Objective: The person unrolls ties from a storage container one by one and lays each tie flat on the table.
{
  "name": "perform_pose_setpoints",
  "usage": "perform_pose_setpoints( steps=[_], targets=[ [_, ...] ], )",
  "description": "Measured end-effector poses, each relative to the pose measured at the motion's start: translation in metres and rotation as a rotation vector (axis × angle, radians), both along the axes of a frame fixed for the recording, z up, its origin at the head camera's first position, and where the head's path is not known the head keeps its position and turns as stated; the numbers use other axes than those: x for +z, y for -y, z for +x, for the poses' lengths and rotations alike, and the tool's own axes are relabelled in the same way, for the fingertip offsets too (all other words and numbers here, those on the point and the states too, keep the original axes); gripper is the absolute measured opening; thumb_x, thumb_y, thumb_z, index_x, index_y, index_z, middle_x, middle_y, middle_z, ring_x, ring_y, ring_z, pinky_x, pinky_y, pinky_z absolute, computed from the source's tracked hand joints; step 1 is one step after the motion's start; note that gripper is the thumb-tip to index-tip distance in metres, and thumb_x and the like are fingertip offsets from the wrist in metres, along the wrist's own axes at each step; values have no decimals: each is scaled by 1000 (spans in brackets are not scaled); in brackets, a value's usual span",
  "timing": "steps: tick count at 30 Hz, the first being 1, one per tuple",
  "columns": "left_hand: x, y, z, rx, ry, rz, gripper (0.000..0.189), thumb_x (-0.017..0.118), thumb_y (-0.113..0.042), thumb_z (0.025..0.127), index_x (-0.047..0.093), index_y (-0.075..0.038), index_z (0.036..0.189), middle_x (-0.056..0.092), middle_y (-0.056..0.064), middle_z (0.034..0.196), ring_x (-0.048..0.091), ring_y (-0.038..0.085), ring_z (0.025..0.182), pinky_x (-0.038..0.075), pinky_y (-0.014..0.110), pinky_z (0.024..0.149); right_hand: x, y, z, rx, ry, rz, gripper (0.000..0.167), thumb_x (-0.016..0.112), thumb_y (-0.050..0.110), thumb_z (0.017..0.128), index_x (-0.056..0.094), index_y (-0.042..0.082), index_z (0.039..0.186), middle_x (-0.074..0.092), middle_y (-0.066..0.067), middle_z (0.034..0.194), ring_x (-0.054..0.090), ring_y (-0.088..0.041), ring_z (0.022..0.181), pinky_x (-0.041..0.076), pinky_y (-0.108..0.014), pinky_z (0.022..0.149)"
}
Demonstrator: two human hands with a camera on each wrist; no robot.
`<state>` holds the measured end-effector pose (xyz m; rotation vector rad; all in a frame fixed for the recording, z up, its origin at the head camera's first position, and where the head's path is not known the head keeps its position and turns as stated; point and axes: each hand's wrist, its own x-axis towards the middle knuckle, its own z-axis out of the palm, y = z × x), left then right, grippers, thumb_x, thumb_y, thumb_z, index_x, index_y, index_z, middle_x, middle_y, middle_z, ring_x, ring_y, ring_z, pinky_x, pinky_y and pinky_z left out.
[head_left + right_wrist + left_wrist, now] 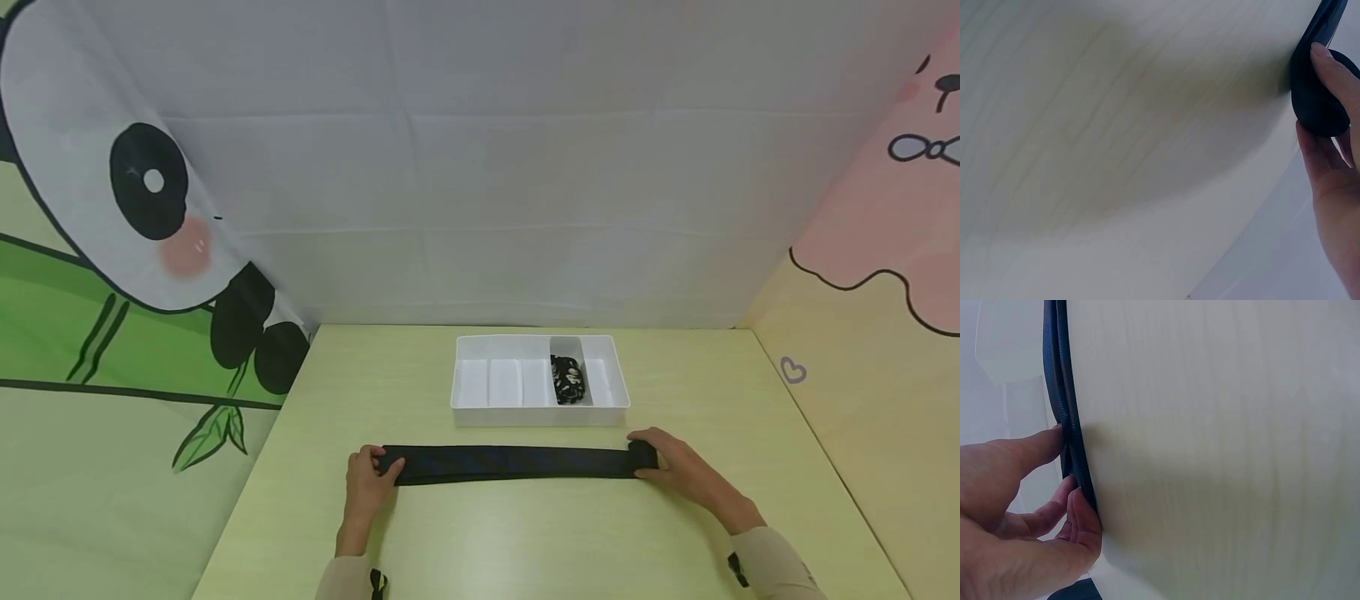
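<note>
A dark necktie with faint bluish stripes lies stretched sideways across the table, in layers laid one on another. At its left end my left hand holds it; in the left wrist view, the thumb and curled fingers of the left hand pinch the layered edge. The tie's right end is bent round into a small roll. My right hand grips that roll between thumb and fingers, and the right wrist view shows the rounded roll within the right hand.
Behind the tie stands a white divided box. One of its right-hand compartments holds a rolled black patterned cloth. The pale wooden table meets a white cloth backdrop at the back and printed panels at both sides.
</note>
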<state>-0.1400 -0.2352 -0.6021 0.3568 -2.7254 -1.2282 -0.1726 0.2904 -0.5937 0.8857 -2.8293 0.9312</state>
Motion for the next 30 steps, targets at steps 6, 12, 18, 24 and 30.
perform_pose_setpoints(
  steps=[6, 12, 18, 24, 30],
  targets=[
    [1, -1, 0, 6, 8, -8, 35, 75, -11, 94, 55, 9, 114, 48, 21, 101, 52, 32, 89, 46, 45, 78, 0, -4, 0, 0, -14, 0, 56, 87, 7, 81, 61, 1, 130, 67, -8, 122, 64, -27, 110, 54, -41, 91],
    [4, -1, 2, 3, 17, -11, 37, 75, -13, 94, 54, 10, 115, 48, 21, 102, 52, 32, 89, 46, 46, 78, 1, -8, 1, 3, -21, -7, 56, 87, 6, 81, 61, 0, 130, 67, -9, 122, 65, -29, 109, 54, -41, 91],
    [6, -1, 3, 5, 27, -10, 37, 75, -13, 95, 54, 10, 115, 48, 22, 103, 53, 33, 89, 47, 47, 79, 4, -12, 4, -14, -9, -2, 56, 86, 8, 82, 61, 1, 131, 67, -8, 123, 65, -30, 110, 54, -42, 91],
    [4, 0, 2, 4, 21, -12, 35, 73, -11, 95, 54, 9, 115, 48, 22, 102, 53, 33, 89, 47, 47, 79, 3, -17, 4, -14, -30, 1, 55, 86, 9, 81, 62, 2, 130, 67, -8, 122, 65, -29, 110, 54, -38, 92],
    [1, -1, 1, 6, 23, -15, 35, 74, -12, 94, 54, 9, 115, 48, 22, 102, 53, 33, 89, 46, 46, 79, 3, -21, 4, -30, -17, 4, 54, 86, 10, 82, 62, 3, 130, 67, -5, 121, 64, -26, 110, 53, -37, 92]
  ],
)
